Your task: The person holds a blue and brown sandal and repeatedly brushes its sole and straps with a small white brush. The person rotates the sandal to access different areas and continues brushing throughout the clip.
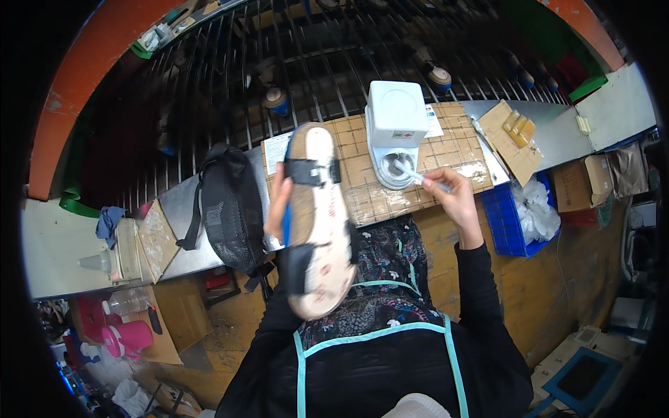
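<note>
My left hand (pixel 277 203) grips a sandal (pixel 326 226) by its left edge, pale underside up, over the table's front edge. Black straps wrap onto that underside, and a strip of blue shows along the side. Most of the left hand's fingers are hidden behind the sandal. Between the fingers of my right hand (pixel 454 199) is a brush (pixel 419 176) with a pale handle. Its tip reaches into the round cup (pixel 393 182) at the front of a white dispenser (pixel 397 115); the bristles cannot be made out.
Brown taped cardboard (pixel 453 157) covers the table under the dispenser. A black mesh backpack (pixel 233 209) lies left of it. Beyond runs a rack of metal rods (pixel 313 63) carrying several shoe pieces. At right hangs a blue crate (pixel 505 219) with clear plastic bags; cardboard boxes (pixel 582 184) stand beside it.
</note>
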Demonstrator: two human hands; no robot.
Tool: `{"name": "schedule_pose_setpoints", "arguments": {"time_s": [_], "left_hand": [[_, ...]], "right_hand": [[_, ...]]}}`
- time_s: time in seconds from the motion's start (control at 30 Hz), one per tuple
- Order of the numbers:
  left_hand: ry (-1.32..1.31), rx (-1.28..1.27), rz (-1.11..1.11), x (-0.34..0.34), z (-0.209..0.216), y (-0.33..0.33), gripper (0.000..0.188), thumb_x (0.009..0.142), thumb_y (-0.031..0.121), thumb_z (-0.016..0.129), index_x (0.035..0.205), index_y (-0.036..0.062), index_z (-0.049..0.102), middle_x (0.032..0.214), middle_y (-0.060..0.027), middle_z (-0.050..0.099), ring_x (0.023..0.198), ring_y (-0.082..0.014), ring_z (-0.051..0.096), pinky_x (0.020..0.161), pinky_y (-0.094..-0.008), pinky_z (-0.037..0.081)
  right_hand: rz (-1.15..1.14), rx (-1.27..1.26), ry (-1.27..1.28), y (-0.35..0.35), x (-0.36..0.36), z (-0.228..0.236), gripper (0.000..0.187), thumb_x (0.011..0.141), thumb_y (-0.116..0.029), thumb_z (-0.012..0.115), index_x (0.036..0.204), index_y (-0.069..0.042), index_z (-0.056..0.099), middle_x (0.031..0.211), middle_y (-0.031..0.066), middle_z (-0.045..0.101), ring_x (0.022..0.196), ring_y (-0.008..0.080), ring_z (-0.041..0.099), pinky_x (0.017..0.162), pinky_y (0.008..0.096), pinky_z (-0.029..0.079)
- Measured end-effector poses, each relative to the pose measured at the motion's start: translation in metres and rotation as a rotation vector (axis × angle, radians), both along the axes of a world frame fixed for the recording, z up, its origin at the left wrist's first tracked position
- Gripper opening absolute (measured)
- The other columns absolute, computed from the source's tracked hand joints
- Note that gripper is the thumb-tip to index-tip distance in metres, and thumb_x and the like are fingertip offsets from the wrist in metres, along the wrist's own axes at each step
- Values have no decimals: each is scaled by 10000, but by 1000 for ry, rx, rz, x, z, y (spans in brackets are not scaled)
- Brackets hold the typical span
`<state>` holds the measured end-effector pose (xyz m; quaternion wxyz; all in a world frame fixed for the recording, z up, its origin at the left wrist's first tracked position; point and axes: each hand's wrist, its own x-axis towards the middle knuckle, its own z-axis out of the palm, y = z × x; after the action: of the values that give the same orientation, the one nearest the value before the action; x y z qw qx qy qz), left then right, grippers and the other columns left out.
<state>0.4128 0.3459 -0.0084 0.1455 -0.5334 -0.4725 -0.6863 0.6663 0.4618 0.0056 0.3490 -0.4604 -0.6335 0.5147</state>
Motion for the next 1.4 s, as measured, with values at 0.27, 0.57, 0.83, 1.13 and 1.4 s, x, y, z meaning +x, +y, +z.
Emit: {"name": "schedule_pose_setpoints", "arguments": {"time_s": [0.27, 0.57, 0.83, 1.13, 1.4], "left_hand": [[260, -47, 207, -1, 22, 19, 655, 712, 273, 851, 1217, 28, 513, 1274, -316, 535, 1168, -398, 576, 983, -456, 482], [229, -64, 176, -7, 29, -7, 378, 819, 198, 708, 1169, 169, 569, 1289, -169, 596, 1233, -420, 526, 1042, -536, 401], [278, -73, 184, -5, 35, -18, 413, 771, 159, 747, 1139, 207, 567, 1269, -131, 613, 1224, -420, 531, 1029, -555, 410], [316, -80, 186, -7, 39, -22, 388, 778, 158, 734, 1123, 224, 571, 1279, -107, 611, 1224, -415, 531, 1033, -566, 400], [347, -95, 183, -9, 44, -22, 324, 807, 138, 695, 1099, 218, 579, 1231, -101, 642, 1196, -408, 557, 1011, -567, 415]], "right_hand": [[-196, 926, -110, -50, -39, 96, 233, 720, -58, 801, 945, -106, 763, 863, 15, 659, 717, 134, 579, 797, 272, 366], [24, 490, 186, -76, -76, 65, 194, 778, -37, 766, 971, -53, 756, 957, 45, 566, 686, 70, 513, 578, 203, 421], [-101, 695, 45, -57, -90, 75, 202, 780, -91, 774, 981, -83, 761, 950, 38, 559, 694, 110, 501, 725, 255, 379], [-164, 1071, -87, -39, -86, 89, 233, 720, -142, 813, 948, -147, 768, 987, 24, 570, 812, 130, 546, 818, 292, 285], [-53, 1152, -158, -39, -72, 94, 256, 687, -137, 821, 937, -160, 769, 955, 20, 592, 807, 127, 547, 793, 309, 273]]}}
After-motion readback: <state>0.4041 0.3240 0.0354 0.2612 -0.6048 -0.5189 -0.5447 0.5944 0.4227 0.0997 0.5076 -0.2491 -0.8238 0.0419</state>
